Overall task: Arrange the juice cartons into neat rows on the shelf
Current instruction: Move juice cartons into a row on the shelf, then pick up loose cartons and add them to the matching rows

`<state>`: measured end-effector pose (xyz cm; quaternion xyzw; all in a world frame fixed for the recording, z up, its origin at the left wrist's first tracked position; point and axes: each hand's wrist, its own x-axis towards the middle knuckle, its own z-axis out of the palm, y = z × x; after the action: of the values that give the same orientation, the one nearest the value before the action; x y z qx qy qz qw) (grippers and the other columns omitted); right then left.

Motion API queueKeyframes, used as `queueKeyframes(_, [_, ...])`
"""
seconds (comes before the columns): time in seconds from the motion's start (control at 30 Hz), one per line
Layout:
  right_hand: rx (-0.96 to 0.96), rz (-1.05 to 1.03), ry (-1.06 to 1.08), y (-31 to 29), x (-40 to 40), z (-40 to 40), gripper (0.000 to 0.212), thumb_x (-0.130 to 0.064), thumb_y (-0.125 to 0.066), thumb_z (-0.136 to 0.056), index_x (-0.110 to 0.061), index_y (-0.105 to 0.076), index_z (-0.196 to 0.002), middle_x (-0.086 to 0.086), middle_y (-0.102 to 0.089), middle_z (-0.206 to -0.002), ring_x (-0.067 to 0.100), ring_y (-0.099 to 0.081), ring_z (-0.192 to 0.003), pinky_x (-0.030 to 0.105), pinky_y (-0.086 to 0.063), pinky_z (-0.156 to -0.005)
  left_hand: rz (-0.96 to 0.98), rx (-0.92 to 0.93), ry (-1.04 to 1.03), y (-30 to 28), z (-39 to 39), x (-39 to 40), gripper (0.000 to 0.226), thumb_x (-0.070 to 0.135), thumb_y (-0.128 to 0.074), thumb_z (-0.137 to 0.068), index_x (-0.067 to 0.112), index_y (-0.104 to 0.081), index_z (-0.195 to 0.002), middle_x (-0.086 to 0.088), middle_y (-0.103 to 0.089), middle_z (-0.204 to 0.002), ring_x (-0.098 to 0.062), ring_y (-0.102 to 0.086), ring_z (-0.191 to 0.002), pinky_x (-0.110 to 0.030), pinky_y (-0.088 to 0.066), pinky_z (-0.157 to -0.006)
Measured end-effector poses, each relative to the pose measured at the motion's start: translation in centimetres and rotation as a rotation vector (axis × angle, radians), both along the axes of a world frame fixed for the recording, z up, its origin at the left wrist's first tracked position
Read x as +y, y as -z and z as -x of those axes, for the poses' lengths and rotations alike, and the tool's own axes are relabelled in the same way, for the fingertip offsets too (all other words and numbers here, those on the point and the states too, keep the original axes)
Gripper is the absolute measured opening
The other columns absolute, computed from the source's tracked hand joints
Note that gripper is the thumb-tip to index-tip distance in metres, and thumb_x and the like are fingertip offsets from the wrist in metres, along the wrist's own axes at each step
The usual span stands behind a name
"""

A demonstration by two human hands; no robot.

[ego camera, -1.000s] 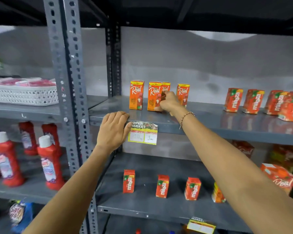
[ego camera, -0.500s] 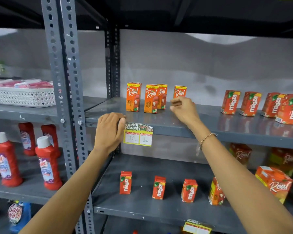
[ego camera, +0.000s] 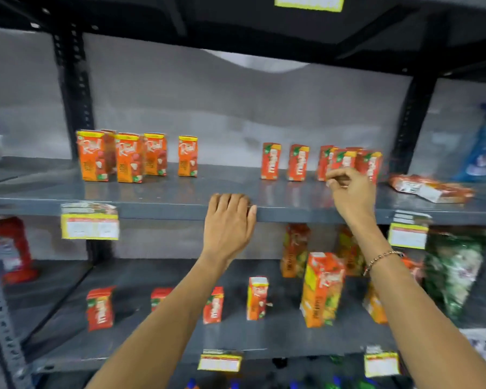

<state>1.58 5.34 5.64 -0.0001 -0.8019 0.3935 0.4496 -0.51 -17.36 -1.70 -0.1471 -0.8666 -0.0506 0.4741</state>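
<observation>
On the grey middle shelf (ego camera: 166, 209) several orange Real cartons (ego camera: 128, 158) stand upright at the left, one of them (ego camera: 188, 156) apart from the rest. To the right stand red Maaza cartons (ego camera: 270, 161), with a tighter bunch (ego camera: 372, 164) at the end of the row. My right hand (ego camera: 348, 192) hovers just in front of that bunch, fingers half curled with nothing in them. My left hand (ego camera: 230, 220) lies flat over the shelf's front edge, holding nothing. The picture is blurred.
Flat red packets (ego camera: 429, 188) lie at the shelf's right end beside a blue bottle (ego camera: 483, 147). The lower shelf holds small red cartons (ego camera: 100, 308), a tall orange carton (ego camera: 321, 290) and green bags (ego camera: 452, 270). A red bottle (ego camera: 10, 248) stands far left. Price tags (ego camera: 89, 224) hang from the shelf edges.
My view and both hands have shifted right along the shelf. My right hand left the orange Real cartons and now sits at the red Maaza cartons; my left hand slid right along the edge.
</observation>
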Motion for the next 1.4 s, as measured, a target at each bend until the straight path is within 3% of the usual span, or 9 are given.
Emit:
queueKeyframes(0.3, [-0.046,0.189,0.276,0.2,19.7,-2.4,0.023,-0.014,-0.061,-0.085,0.002,-0.071,-0.099,0.022,-0.072,-0.1,0.035,-0.068,-0.098,0.038,-0.049,-0.089,0.067,-0.022,0.078,0.4,0.0,18.5,0.041,0.035,-0.031,-0.098,0.013,-0.065,-0.102,-0.004,-0.067,-0.1,-0.025,-0.061,-0.094,-0.042,-0.045,-0.091])
queueKeyframes(0.43, [-0.336,0.283,0.361,0.0,27.5,0.1,0.084,-0.063,-0.068,-0.062,0.009,-0.064,-0.106,0.019,-0.064,-0.095,0.039,-0.059,-0.113,0.039,-0.045,-0.087,0.084,-0.009,0.096,0.6,0.0,23.3,0.04,0.032,-0.03,-0.096,0.012,-0.063,-0.108,-0.005,-0.065,-0.104,-0.026,-0.06,-0.096,-0.043,-0.043,-0.091])
queueKeyframes(0.53, [-0.531,0.396,0.268,0.3,33.7,4.2,0.136,-0.083,-0.071,-0.025,0.001,-0.048,-0.129,0.014,-0.052,-0.132,0.03,-0.053,-0.123,0.044,-0.047,-0.101,0.056,0.019,0.077,0.9,0.3,24.3,0.04,0.032,-0.031,-0.095,0.012,-0.062,-0.11,-0.005,-0.064,-0.107,-0.025,-0.06,-0.098,-0.042,-0.04,-0.09])
queueKeyframes(0.67, [-0.653,0.347,0.146,-1.4,33.3,4.1,0.131,-0.063,-0.084,-0.036,0.002,-0.034,-0.138,0.015,-0.039,-0.146,0.027,-0.05,-0.126,0.042,-0.044,-0.105,0.074,0.101,0.065,1.3,0.9,24.2,0.04,0.032,-0.034,-0.096,0.01,-0.063,-0.112,-0.006,-0.064,-0.108,-0.026,-0.061,-0.097,-0.041,-0.035,-0.089])
queueKeyframes(0.77, [-0.692,0.304,0.185,-1.6,33.2,4.2,0.145,-0.071,-0.078,-0.02,0.003,-0.036,-0.137,0.016,-0.042,-0.143,0.03,-0.042,-0.131,0.041,-0.037,-0.11,0.055,0.108,0.056,1.4,0.9,24.4,0.039,0.032,-0.035,-0.096,0.01,-0.063,-0.112,-0.006,-0.064,-0.109,-0.026,-0.06,-0.098,-0.042,-0.035,-0.09])
queueKeyframes(0.93, [-0.726,0.407,0.129,-3.0,31.0,2.4,0.09,-0.04,-0.08,-0.068,0.003,-0.039,-0.135,0.009,-0.047,-0.127,0.021,-0.047,-0.12,0.023,-0.037,-0.096,0.041,0.07,0.069,1.3,0.6,24.4,0.04,0.033,-0.035,-0.096,0.011,-0.063,-0.113,-0.006,-0.065,-0.112,-0.025,-0.06,-0.101,-0.042,-0.037,-0.092])
queueKeyframes(1.07, [-0.651,0.408,0.128,-2.3,31.0,2.7,0.157,-0.065,-0.086,-0.013,-0.005,-0.02,-0.143,0.012,-0.039,-0.147,0.03,-0.041,-0.133,0.043,-0.035,-0.112,0.044,0.011,0.076,0.9,-0.1,24.2,0.042,0.035,-0.033,-0.095,0.012,-0.064,-0.113,-0.004,-0.066,-0.112,-0.024,-0.062,-0.102,-0.042,-0.042,-0.093])
queueKeyframes(1.17, [-0.488,0.535,0.058,-2.1,28.9,1.6,0.122,-0.017,-0.09,-0.057,-0.014,-0.001,-0.141,0.009,-0.047,-0.132,0.029,-0.052,-0.123,0.043,-0.047,-0.101,0.03,-0.022,0.078,0.2,-0.6,23.4,0.043,0.038,-0.034,-0.094,0.013,-0.065,-0.111,-0.003,-0.068,-0.109,-0.023,-0.065,-0.101,-0.04,-0.047,-0.092])
queueKeyframes(1.4, [-0.308,0.592,-0.208,-0.7,23.0,-1.1,0.045,0.004,-0.078,-0.069,-0.009,-0.053,-0.104,0.006,-0.063,-0.113,0.023,-0.062,-0.107,0.037,-0.053,-0.09,-0.001,-0.052,-0.021,0.4,-0.5,13.6,0.043,0.037,-0.031,-0.096,0.011,-0.064,-0.108,-0.006,-0.066,-0.108,-0.026,-0.06,-0.104,-0.04,-0.037,-0.095])
